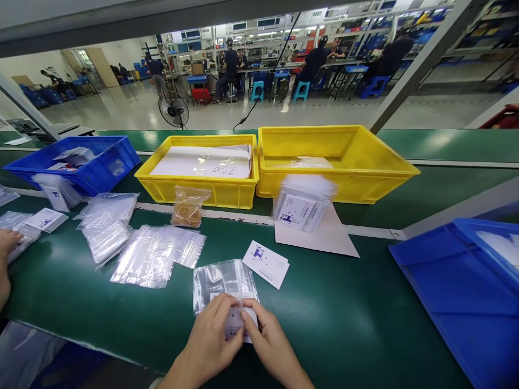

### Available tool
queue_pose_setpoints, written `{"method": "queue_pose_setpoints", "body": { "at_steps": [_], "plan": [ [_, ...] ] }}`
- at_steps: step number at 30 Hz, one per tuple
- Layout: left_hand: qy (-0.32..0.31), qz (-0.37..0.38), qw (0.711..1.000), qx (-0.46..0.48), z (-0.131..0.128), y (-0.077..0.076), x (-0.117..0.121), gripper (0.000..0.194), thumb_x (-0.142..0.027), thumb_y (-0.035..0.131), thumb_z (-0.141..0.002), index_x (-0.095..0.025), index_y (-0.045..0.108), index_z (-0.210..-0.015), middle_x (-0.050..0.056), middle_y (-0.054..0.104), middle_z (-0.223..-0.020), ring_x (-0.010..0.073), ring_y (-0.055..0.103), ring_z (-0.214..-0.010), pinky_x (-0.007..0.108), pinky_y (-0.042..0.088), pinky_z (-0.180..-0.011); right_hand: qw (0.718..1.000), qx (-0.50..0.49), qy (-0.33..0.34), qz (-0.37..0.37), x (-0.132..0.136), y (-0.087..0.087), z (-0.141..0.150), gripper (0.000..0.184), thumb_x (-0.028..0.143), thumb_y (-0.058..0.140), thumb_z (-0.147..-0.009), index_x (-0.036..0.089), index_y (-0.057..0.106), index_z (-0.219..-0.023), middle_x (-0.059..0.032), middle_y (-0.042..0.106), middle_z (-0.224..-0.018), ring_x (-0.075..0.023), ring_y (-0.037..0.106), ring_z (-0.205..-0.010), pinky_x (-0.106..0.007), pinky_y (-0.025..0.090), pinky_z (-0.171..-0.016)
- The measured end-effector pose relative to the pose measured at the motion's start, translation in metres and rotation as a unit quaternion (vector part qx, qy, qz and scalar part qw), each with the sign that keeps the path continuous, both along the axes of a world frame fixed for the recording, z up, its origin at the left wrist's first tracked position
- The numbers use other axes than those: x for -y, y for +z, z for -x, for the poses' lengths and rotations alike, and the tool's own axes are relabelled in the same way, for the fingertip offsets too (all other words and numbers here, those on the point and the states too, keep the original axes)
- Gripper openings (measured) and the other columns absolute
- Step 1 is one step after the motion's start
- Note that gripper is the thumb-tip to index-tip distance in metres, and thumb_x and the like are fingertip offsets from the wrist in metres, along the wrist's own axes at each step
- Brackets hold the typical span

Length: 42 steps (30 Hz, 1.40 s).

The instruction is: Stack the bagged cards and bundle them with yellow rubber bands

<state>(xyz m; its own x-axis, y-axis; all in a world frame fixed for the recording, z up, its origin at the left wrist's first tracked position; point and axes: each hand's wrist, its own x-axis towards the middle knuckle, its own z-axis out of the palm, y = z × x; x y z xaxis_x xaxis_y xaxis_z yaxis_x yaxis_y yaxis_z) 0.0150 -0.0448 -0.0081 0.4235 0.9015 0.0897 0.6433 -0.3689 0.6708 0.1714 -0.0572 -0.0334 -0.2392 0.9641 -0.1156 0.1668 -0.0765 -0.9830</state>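
Observation:
At the front of the bench, a clear zip bag lies under my hands. A white printed card shows between my fingers at the bag's near end, partly inside or beneath the plastic; which of the two I cannot tell. My left hand pinches the bag from the left, thumb below and fingertips on top. From the right, my right hand pinches the same edge, its thumb close to the left fingertips. Just beyond, a small pile of printed cards lies on the green bench.
Stacks of empty clear bags lie left, near a bag of rubber bands. Bagged cards lean against a yellow bin. Another yellow bin and blue bins stand around. A co-worker's hand is far left.

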Motion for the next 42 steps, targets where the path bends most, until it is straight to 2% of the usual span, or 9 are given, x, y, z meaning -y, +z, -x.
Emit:
{"method": "queue_pose_setpoints", "body": {
  "at_steps": [4,8,14,19,27,32,35,39,42],
  "plan": [
    [0.045,-0.097,0.994,-0.029,-0.001,-0.012,0.005,0.021,-0.018,0.052,-0.084,-0.021,0.046,-0.105,0.006,0.063,-0.088,0.0239,0.062,-0.078,0.034,0.052,-0.062,1.000,0.014,0.011,-0.010,0.005,0.003,0.000,0.037,0.043,0.040,-0.098,0.018,0.066,-0.100,-0.0048,0.067,-0.084,-0.0199,0.063,-0.078,-0.027,0.047,-0.071],
    [0.040,-0.117,0.992,-0.021,0.003,-0.016,0.005,0.012,-0.016,0.047,-0.089,-0.021,0.050,-0.100,0.004,0.064,-0.082,0.0220,0.061,-0.073,0.032,0.050,-0.061,1.000,-0.003,0.028,-0.004,0.006,0.007,0.001,0.038,0.044,0.038,-0.099,0.018,0.065,-0.107,-0.0067,0.069,-0.094,-0.0205,0.064,-0.085,-0.027,0.047,-0.076],
    [0.005,-0.059,0.998,0.006,0.011,-0.001,0.004,0.021,-0.017,0.039,-0.097,-0.021,0.057,-0.087,0.002,0.063,-0.077,0.0182,0.059,-0.071,0.030,0.047,-0.065,1.000,0.004,0.009,0.021,0.007,0.006,-0.003,0.043,0.050,0.037,-0.097,0.019,0.066,-0.106,-0.0065,0.071,-0.091,-0.0201,0.064,-0.079,-0.027,0.047,-0.070],
    [0.019,-0.038,0.999,0.001,0.019,0.000,0.006,0.018,-0.019,0.043,-0.096,-0.021,0.060,-0.089,0.002,0.063,-0.076,0.0169,0.060,-0.068,0.026,0.044,-0.062,0.998,0.052,0.023,0.017,0.010,0.007,-0.001,0.042,0.049,0.039,-0.096,0.018,0.066,-0.103,-0.0039,0.069,-0.077,-0.0177,0.060,-0.064,-0.025,0.041,-0.057],
    [-0.001,0.063,0.998,0.000,0.013,0.000,0.011,0.023,-0.010,0.048,-0.082,-0.021,0.039,-0.064,-0.003,0.053,-0.062,0.0140,0.051,-0.059,0.024,0.033,-0.055,0.996,0.081,0.039,-0.006,0.013,0.011,0.004,0.027,0.041,0.049,-0.093,0.020,0.066,-0.096,-0.0035,0.071,-0.079,-0.0197,0.063,-0.069,-0.027,0.041,-0.060],
    [-0.004,0.132,0.990,0.039,0.008,-0.001,0.007,0.029,-0.007,0.050,-0.074,-0.021,0.029,-0.061,-0.006,0.039,-0.058,0.0118,0.039,-0.056,0.024,0.027,-0.054,0.997,0.053,0.050,0.003,0.015,0.013,0.004,0.026,0.038,0.047,-0.093,0.019,0.066,-0.095,-0.0054,0.073,-0.087,-0.0197,0.065,-0.073,-0.027,0.044,-0.066],
    [-0.006,0.152,0.987,0.044,0.006,-0.004,0.005,0.030,-0.006,0.051,-0.073,-0.021,0.029,-0.060,-0.007,0.036,-0.057,0.0110,0.036,-0.055,0.024,0.025,-0.054,0.996,0.079,0.038,-0.006,0.015,0.012,0.005,0.027,0.034,0.044,-0.091,0.018,0.065,-0.084,-0.0053,0.070,-0.077,-0.0188,0.061,-0.067,-0.027,0.040,-0.061],
    [-0.016,0.162,0.986,0.042,0.006,-0.001,0.005,0.030,-0.006,0.053,-0.073,-0.020,0.031,-0.059,-0.007,0.037,-0.056,0.0106,0.037,-0.055,0.024,0.025,-0.054,0.995,0.092,0.025,-0.013,0.015,0.008,0.006,0.025,0.029,0.042,-0.088,0.018,0.060,-0.075,-0.0015,0.061,-0.065,-0.0157,0.053,-0.058,-0.025,0.032,-0.053],
    [-0.015,0.159,0.985,0.064,0.011,0.007,0.003,0.023,-0.012,0.060,-0.073,-0.020,0.041,-0.063,-0.004,0.050,-0.066,0.0125,0.047,-0.063,0.024,0.033,-0.058,0.996,0.086,0.007,-0.004,0.014,0.004,0.003,0.023,0.029,0.042,-0.087,0.019,0.057,-0.074,0.0018,0.054,-0.061,-0.0130,0.044,-0.053,-0.025,0.029,-0.052]
  ]
}}
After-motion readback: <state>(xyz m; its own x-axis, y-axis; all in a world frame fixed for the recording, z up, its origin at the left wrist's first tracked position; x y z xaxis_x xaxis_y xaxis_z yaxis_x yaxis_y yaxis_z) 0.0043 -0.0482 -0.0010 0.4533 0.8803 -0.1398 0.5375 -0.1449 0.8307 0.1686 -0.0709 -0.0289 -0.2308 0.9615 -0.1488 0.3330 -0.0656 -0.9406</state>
